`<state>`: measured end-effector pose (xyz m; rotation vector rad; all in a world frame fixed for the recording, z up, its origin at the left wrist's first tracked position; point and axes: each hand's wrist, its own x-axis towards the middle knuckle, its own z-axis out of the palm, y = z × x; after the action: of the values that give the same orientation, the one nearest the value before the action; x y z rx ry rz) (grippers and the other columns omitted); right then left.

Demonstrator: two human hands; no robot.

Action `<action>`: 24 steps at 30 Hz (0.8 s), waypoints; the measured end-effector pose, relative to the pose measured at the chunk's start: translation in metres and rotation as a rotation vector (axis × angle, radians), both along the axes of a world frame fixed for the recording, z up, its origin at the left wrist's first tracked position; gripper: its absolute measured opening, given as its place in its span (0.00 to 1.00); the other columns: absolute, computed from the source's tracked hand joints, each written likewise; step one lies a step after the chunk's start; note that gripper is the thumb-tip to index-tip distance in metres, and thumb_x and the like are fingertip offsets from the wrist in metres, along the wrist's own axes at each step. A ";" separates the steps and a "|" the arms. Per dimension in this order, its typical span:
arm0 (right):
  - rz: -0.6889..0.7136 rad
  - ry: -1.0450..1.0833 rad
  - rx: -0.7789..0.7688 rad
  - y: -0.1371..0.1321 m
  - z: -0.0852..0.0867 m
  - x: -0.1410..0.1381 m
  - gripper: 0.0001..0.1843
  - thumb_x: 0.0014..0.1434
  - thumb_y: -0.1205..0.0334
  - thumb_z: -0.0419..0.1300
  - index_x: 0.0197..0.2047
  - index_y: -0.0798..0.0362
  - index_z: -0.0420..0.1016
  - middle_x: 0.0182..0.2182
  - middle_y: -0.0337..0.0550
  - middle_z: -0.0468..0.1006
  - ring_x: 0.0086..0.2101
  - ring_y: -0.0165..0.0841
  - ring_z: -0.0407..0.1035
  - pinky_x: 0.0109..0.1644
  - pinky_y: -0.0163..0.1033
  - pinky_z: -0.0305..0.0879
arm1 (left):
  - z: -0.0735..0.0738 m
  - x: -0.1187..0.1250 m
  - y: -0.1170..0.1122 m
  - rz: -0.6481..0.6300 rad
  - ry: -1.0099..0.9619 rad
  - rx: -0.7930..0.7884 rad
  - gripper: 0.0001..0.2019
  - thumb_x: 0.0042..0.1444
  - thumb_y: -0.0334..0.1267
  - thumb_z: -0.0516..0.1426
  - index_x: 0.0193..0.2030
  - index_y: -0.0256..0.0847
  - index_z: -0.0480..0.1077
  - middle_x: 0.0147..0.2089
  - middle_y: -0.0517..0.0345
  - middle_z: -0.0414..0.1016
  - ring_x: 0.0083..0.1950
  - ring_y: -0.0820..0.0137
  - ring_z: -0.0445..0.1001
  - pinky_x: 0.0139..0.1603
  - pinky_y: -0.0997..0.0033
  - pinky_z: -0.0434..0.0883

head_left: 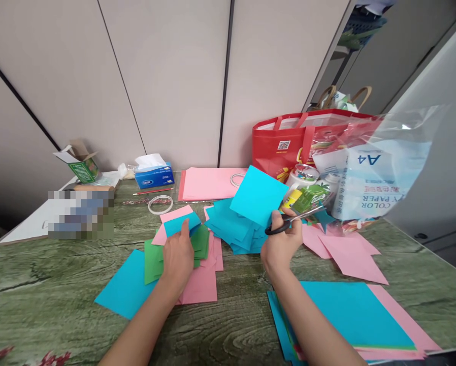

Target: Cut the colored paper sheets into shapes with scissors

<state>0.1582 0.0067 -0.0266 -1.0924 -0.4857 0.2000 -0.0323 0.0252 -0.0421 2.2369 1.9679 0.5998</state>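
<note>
My left hand (178, 251) pinches a small blue paper piece (176, 223) above a pile of green paper (152, 262) and pink paper (203, 287). In my right hand (283, 249) are black-handled scissors (277, 226), their blades pointing up and to the right. The same hand grips a blue paper square (259, 195) between thumb and fingers, held tilted over a loose heap of blue squares (228, 223). Another blue sheet (127, 287) lies left of my left wrist. Under my right forearm rests a stack of larger blue and pink sheets (357, 310).
Pink squares (355, 254) lie at the right. Along the back stand a blue tissue box (154, 175), a red bag (269, 150) and a clear A4 paper package (380, 178). A tape roll (160, 204), a pencil (153, 191) and pink sheets (210, 183) lie nearby.
</note>
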 end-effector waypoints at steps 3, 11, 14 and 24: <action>0.023 0.062 -0.067 0.003 -0.006 0.001 0.14 0.46 0.57 0.60 0.35 0.55 0.65 0.24 0.33 0.63 0.24 0.24 0.56 0.26 0.30 0.53 | 0.000 -0.001 0.000 -0.001 -0.025 0.068 0.22 0.54 0.28 0.44 0.57 0.31 0.60 0.30 0.45 0.75 0.31 0.56 0.72 0.30 0.63 0.63; 0.089 0.227 -0.183 0.012 -0.024 0.008 0.19 0.39 0.61 0.64 0.36 0.55 0.65 0.25 0.35 0.66 0.24 0.25 0.60 0.26 0.31 0.56 | 0.004 0.000 0.002 0.096 -0.699 0.259 0.10 0.46 0.29 0.53 0.35 0.40 0.72 0.35 0.56 0.77 0.36 0.66 0.72 0.38 0.66 0.67; 0.055 0.152 -0.153 0.011 -0.025 0.008 0.18 0.41 0.59 0.63 0.36 0.54 0.65 0.27 0.35 0.66 0.27 0.27 0.63 0.31 0.33 0.60 | 0.009 0.004 -0.001 0.103 -0.903 0.266 0.11 0.48 0.35 0.55 0.40 0.41 0.71 0.37 0.56 0.75 0.33 0.68 0.71 0.33 0.68 0.69; 0.746 0.084 -0.149 -0.003 -0.015 -0.028 0.19 0.44 0.57 0.65 0.39 0.53 0.68 0.34 0.43 0.76 0.35 0.33 0.70 0.37 0.38 0.65 | 0.020 0.015 -0.013 -0.181 -1.421 0.160 0.27 0.47 0.37 0.59 0.56 0.47 0.58 0.44 0.54 0.72 0.42 0.66 0.73 0.38 0.68 0.71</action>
<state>0.1297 0.0040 -0.0414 -1.0004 -0.7977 0.9439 -0.0171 0.0120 -0.0223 1.2055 0.9444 1.6767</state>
